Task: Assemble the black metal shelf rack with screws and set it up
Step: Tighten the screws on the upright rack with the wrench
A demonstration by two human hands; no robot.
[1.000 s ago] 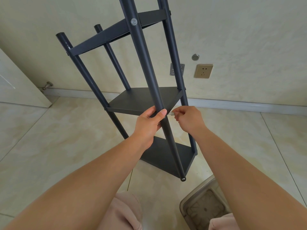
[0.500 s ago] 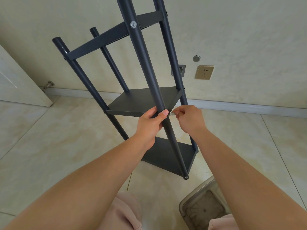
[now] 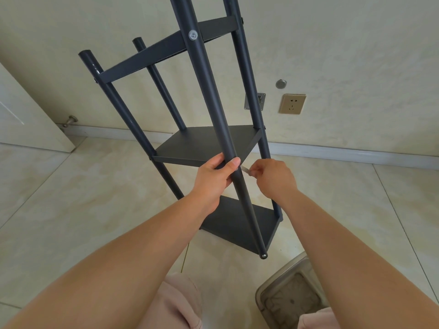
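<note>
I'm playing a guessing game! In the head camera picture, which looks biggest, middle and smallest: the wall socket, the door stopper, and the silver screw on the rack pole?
1. Wall socket, clearly the biggest.
2. Door stopper.
3. Silver screw, nearly the door stopper's size. It sits nearer the camera, so their order is unsure.

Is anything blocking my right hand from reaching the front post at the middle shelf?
Nothing visible does. The right hand pinches a small metal tool right beside the front post, which the left hand grips at the middle shelf.
</note>
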